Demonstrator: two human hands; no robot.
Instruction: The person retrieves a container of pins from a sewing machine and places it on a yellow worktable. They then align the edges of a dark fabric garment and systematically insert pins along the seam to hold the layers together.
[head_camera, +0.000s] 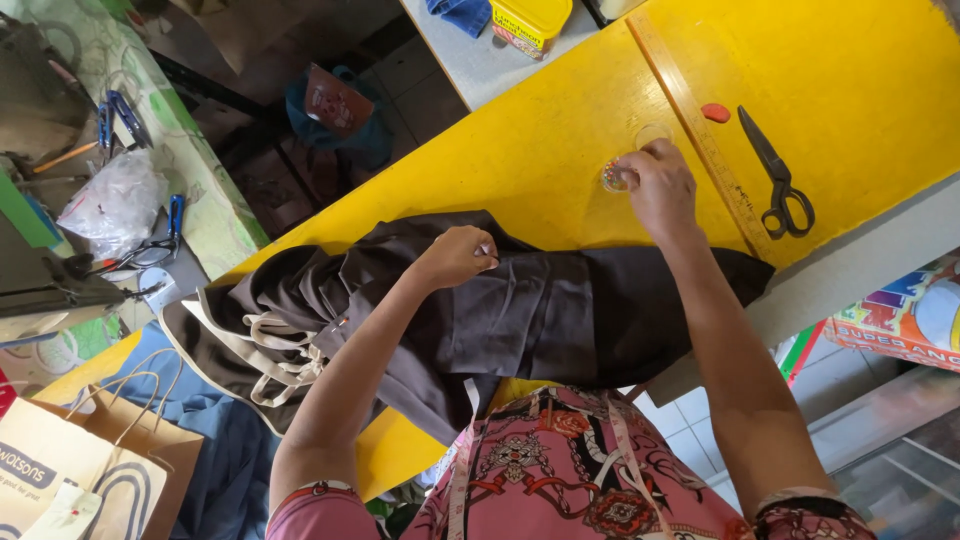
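Two hands (458, 256) (660, 185) (one scissors (780, 180)), one garment (520, 310).

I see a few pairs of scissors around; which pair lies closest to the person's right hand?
The black scissors on the yellow table, just beyond the wooden ruler from the right hand. The blue-handled ones lie on the far bench.

I see bright, even daylight on the yellow worktop (560, 150); shadows are soft, focus is sharp, and the edges bend slightly.
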